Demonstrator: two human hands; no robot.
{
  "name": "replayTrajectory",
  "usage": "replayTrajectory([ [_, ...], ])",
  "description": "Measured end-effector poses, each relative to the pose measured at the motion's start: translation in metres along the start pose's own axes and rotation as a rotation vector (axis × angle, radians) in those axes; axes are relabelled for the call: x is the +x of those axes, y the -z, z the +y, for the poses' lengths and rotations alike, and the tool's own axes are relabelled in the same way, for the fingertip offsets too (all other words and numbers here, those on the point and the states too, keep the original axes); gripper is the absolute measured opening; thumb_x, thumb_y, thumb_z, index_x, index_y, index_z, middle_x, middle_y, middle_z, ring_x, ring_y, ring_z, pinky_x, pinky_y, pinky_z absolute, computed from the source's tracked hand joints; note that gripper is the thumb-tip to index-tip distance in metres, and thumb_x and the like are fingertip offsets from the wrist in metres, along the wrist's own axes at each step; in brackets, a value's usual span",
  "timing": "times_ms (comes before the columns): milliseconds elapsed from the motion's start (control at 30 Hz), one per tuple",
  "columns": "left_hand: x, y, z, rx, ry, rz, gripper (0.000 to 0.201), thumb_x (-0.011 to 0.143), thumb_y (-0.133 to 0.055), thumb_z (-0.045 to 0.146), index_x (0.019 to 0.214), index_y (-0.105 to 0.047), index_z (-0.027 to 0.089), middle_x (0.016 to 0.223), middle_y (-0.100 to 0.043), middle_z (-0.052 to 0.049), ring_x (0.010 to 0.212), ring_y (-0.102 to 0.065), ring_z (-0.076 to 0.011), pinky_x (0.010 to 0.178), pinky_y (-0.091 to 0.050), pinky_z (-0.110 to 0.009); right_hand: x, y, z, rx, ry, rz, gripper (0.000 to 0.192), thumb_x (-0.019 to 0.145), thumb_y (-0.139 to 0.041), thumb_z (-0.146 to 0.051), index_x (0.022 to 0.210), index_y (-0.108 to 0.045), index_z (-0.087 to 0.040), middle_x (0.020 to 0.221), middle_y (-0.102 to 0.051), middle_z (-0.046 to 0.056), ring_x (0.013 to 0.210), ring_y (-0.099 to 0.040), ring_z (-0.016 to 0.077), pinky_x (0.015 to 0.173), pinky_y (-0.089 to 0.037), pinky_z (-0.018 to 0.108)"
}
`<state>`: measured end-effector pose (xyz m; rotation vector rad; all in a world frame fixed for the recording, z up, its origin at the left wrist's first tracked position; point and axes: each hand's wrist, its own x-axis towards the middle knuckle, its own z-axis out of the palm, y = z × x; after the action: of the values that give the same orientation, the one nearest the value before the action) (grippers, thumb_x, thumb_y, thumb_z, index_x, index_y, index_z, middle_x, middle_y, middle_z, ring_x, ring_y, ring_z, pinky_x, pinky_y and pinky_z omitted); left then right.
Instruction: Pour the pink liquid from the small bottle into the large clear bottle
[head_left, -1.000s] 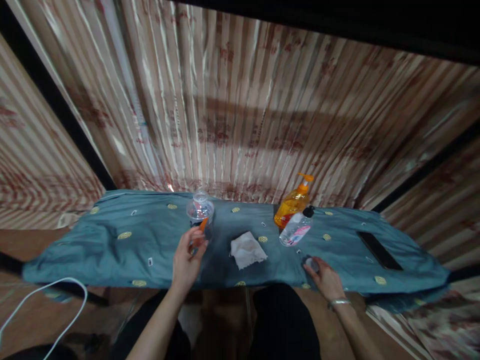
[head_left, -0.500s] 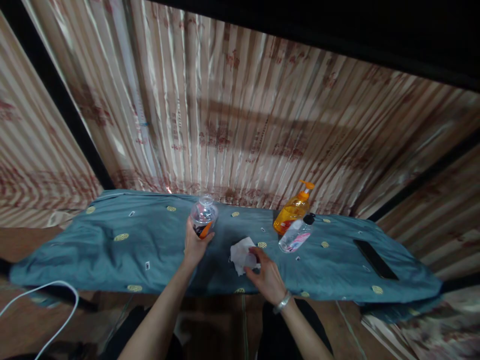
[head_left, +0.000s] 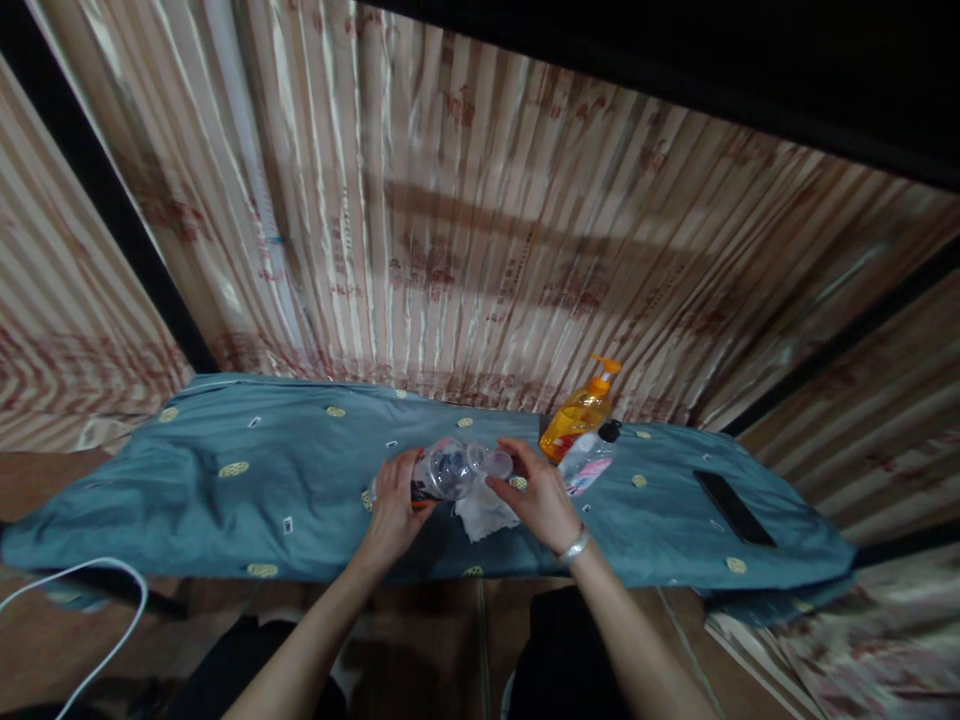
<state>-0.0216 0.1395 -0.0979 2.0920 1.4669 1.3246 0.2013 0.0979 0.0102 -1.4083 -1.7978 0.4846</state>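
Striped, glossy curtains hang behind a long tabletop [head_left: 225, 500] draped in teal cloth dotted with small yellow rounds. Over its near edge, the left hand [head_left: 394, 510] is wrapped around a clear plastic bottle [head_left: 442, 472] with an orange-and-dark label, tipped on its side with its mouth toward the other hand. The right hand [head_left: 538, 500], a silver bracelet at the wrist, pinches a small clear cap [head_left: 497, 463] at fingertip level, right against the bottle's mouth. It looks like the capping step; whether the cap is on the thread or just short of it is too blurred to tell, so the next move would call for lining the cap square with the neck and turning.

Just beneath the hands lies a crumpled white tissue [head_left: 484, 518], soft and creased. Beyond the right hand stand an orange pump bottle [head_left: 576, 425] and, touching it, a clear bottle with a dark top [head_left: 589, 458] lying tilted. Farther right rests a flat black phone [head_left: 733, 507]. Well left of the left hand, a white cable [head_left: 97, 600] loops off the edge.
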Motion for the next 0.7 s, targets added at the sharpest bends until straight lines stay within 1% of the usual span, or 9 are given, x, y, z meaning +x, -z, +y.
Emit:
replayTrajectory([
  [67, -0.001, 0.0, 0.0, 0.03, -0.023, -0.024, 0.067, 0.071, -0.067, 0.017, 0.134, -0.045, 0.025, 0.13, -0.062, -0.011, 0.126, -0.057, -0.0335, 0.117, -0.03, -0.061, -0.005, 0.006, -0.002, 0.002, 0.01, -0.025, 0.044, 0.082, -0.07, -0.02, 0.124, -0.058, -0.023, 0.111, -0.073, 0.008, 0.097, -0.073, 0.0239, 0.091, -0.06, 0.041],
  [167, -0.003, -0.002, 0.001, 0.062, -0.062, -0.062, 0.07, 0.07, -0.066, 0.013, 0.136, -0.044, 0.025, 0.131, -0.062, -0.011, 0.126, -0.057, -0.0333, 0.118, -0.03, -0.061, -0.01, 0.015, -0.006, -0.067, 0.045, -0.069, 0.039, 0.084, -0.068, -0.019, 0.122, -0.058, -0.024, 0.113, -0.073, 0.007, 0.099, -0.073, 0.0237, 0.091, -0.06, 0.04],
  [300, -0.004, -0.005, 0.003, 0.099, -0.101, -0.093, 0.073, 0.069, -0.064, 0.011, 0.138, -0.042, 0.024, 0.133, -0.06, -0.011, 0.128, -0.056, -0.0338, 0.118, -0.029, -0.062, -0.01, 0.027, -0.009, -0.175, 0.155, -0.128, 0.036, 0.088, -0.065, -0.017, 0.124, -0.059, -0.022, 0.119, -0.071, 0.01, 0.106, -0.071, 0.0247, 0.095, -0.058, 0.041],
  [400, -0.005, -0.007, 0.003, 0.123, -0.118, -0.102, 0.074, 0.069, -0.062, 0.01, 0.139, -0.041, 0.023, 0.133, -0.059, -0.012, 0.128, -0.055, -0.0341, 0.117, -0.03, -0.063, -0.008, 0.032, -0.006, -0.209, 0.229, -0.181, 0.036, 0.091, -0.062, -0.016, 0.127, -0.059, -0.021, 0.126, -0.069, 0.011, 0.117, -0.067, 0.0258, 0.102, -0.055, 0.043],
  [467, -0.006, -0.008, 0.003, 0.138, -0.128, -0.104, 0.075, 0.069, -0.061, 0.009, 0.14, -0.04, 0.024, 0.134, -0.058, -0.011, 0.128, -0.055, -0.0338, 0.117, -0.03, -0.063, -0.006, 0.033, -0.004, -0.223, 0.262, -0.216, 0.036, 0.092, -0.06, -0.016, 0.128, -0.058, -0.021, 0.128, -0.068, 0.012, 0.12, -0.066, 0.0256, 0.104, -0.054, 0.043],
  [567, -0.008, -0.008, 0.002, 0.159, -0.145, -0.108, 0.075, 0.069, -0.059, 0.007, 0.14, -0.038, 0.024, 0.134, -0.058, -0.012, 0.129, -0.054, -0.0332, 0.118, -0.03, -0.062, -0.004, 0.034, -0.001, -0.234, 0.274, -0.259, 0.035, 0.093, -0.061, -0.016, 0.128, -0.058, -0.019, 0.128, -0.068, 0.013, 0.119, -0.066, 0.0252, 0.104, -0.054, 0.041],
  [700, -0.009, -0.008, 0.001, 0.179, -0.162, -0.107, 0.076, 0.069, -0.058, 0.006, 0.141, -0.037, 0.022, 0.135, -0.057, -0.013, 0.13, -0.053, -0.0331, 0.118, -0.029, -0.062, -0.003, 0.031, -0.001, -0.244, 0.239, -0.287, 0.034, 0.093, -0.062, -0.016, 0.126, -0.059, -0.017, 0.125, -0.069, 0.014, 0.115, -0.069, 0.0254, 0.1, -0.055, 0.039],
])
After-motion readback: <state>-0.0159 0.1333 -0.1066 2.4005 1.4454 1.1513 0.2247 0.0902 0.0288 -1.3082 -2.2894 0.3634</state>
